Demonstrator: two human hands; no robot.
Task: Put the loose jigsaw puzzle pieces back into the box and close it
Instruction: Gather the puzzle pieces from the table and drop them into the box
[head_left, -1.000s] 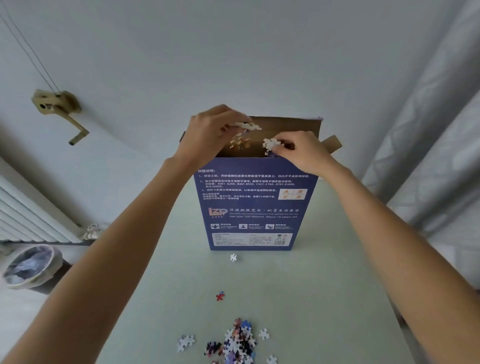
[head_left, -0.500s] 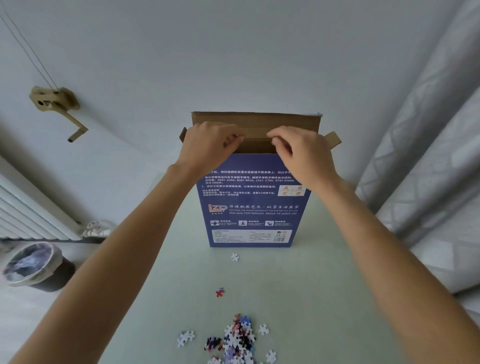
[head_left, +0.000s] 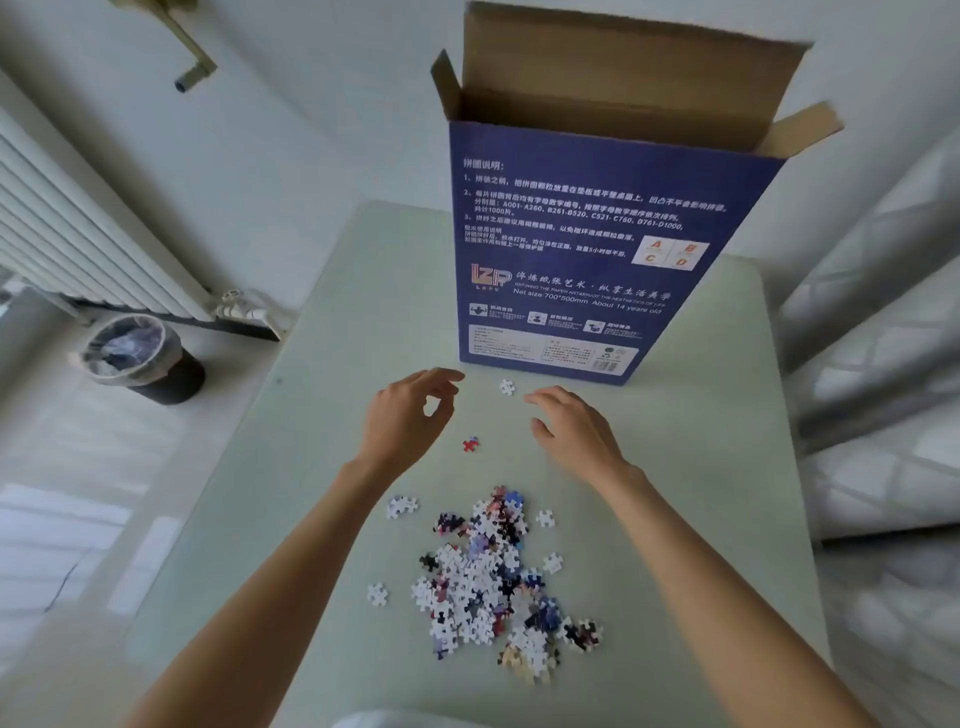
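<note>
From the head camera, a tall blue box stands upright at the far side of the pale green tabletop, its brown top flaps folded open and its printed face turned toward the person. Just in front of its base lies a single white puzzle piece, and a little nearer lies a red piece, alone on the bare surface.

The left hand hovers low over the tabletop between the box and the main heap, its fingers loosely curled with thumb and forefinger tips close together (whether anything is caught between them cannot be told). The right hand hangs beside it with fingers relaxed and slightly spread, holding nothing. The red piece sits between the two hands, the white one between their fingertips.

Nearer the person, a pile of loose puzzle pieces lies scattered, mostly white backs with some coloured faces, with a few strays around its edge.

On the floor to the left stands a bin lined with a plastic bag, below a white radiator.
</note>
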